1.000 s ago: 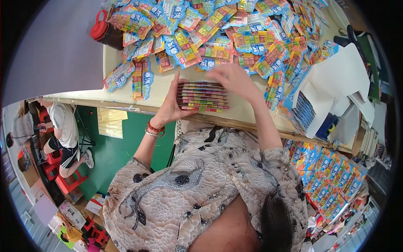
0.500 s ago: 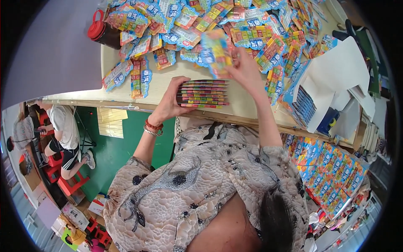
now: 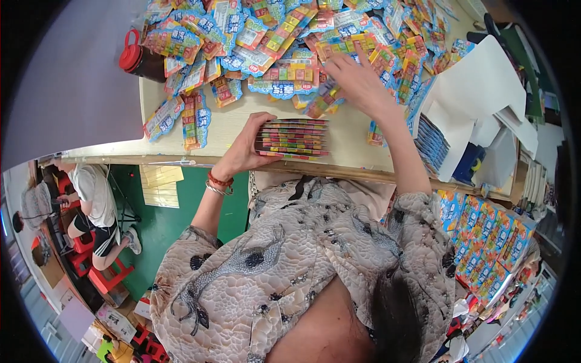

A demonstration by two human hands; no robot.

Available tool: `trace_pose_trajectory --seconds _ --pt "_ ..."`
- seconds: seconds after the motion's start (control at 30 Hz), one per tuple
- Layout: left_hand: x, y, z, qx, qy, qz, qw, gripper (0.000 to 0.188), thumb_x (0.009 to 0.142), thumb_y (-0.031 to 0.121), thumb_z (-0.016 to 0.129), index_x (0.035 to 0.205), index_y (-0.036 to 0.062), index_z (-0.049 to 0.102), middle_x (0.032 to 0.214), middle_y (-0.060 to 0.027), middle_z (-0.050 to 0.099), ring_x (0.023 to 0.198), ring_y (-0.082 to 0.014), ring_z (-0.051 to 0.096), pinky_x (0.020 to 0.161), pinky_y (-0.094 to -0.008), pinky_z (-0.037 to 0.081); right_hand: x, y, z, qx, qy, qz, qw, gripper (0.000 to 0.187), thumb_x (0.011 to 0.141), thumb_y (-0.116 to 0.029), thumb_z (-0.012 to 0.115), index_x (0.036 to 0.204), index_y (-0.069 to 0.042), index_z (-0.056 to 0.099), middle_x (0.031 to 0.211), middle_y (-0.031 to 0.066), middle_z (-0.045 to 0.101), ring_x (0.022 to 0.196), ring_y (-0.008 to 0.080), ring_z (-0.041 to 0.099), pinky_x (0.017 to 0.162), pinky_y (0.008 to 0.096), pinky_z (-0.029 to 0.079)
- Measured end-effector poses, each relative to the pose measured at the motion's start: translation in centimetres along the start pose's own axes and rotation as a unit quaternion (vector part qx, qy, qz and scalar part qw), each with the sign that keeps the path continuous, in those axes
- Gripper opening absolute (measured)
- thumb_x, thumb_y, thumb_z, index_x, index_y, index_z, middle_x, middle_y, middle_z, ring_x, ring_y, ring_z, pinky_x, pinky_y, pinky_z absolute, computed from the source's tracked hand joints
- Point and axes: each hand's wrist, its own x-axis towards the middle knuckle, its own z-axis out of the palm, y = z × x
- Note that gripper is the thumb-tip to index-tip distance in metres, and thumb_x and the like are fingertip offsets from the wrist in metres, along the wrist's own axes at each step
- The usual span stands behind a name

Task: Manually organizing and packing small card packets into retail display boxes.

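Left grip (image 3: pixel 247 145) is closed round the left end of a stack of colourful packs (image 3: pixel 296 138), held by the front edge of the worktop (image 3: pixel 357 145). By the right grip (image 3: pixel 360 85), its fingers partly curled, a tilted pack (image 3: pixel 321 104) is met at the near side of a loose heap (image 3: pixel 287 74); whether it is pinched cannot be told. Near the left edge, a red-lidded bottle (image 3: pixel 145 63) is seen.

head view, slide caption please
Left hand holds a stack of colourful packs; right hand is at the loose pile on the table.
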Motion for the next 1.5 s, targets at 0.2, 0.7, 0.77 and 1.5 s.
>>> trace_pose_trajectory --seconds 0.2,0.7,0.77,1.5 --pt "-0.4 0.5 0.6 -0.014 0.039 -0.01 0.999 0.118 0.064 0.013 0.087 0.151 0.0065 0.008 0.153 -0.0185 0.018 0.138 -0.031 0.03 0.11 -0.0381 0.033 -4.2 -3.4 0.9 0.401 -0.013 0.081 0.912 0.019 0.085 -0.009 0.062 0.104 -0.005 0.061 0.094 0.0126 0.065 0.097 0.0303 0.061 0.083 0.0397 0.047" --pt "1.0 0.2 -0.1 0.039 -0.03 0.004 0.999 0.101 0.062 0.018 0.089 0.141 0.006 0.026 0.132 -0.0125 0.036 0.124 -0.0246 0.042 0.106 -0.0353 0.036 -3.8 3.5 3.7 0.019 0.076 0.519 0.851 0.066 0.078 -0.055 0.067 0.118 -0.003 0.058 0.118 0.0221 0.055 0.117 0.0373 0.046 0.093 0.049 0.039" --pt "0.8 0.3 -0.3 0.041 -0.028 0.007 0.999 0.101 0.063 0.018 0.089 0.141 0.006 0.026 0.133 -0.0125 0.036 0.125 -0.0248 0.041 0.106 -0.0353 0.036 -3.4 2.3 2.9 0.062 0.112 0.506 0.853 0.062 0.078 -0.05 0.07 0.118 -0.003 0.059 0.114 0.0196 0.059 0.113 0.0346 0.051 0.093 0.0453 0.041" --pt "1.5 0.0 1.6 0.002 0.0 0.01 1.0 0.14 0.061 0.018 0.09 0.148 0.0092 -0.02 0.15 -0.0206 0.022 0.135 -0.0317 0.032 0.11 -0.0395 0.032 -9.0 -11.0 5.4 0.628 0.163 0.224 0.727 0.084 0.095 -0.062 0.031 0.15 -0.001 0.013 0.154 0.0165 0.019 0.143 0.0284 0.017 0.115 0.0408 0.015"
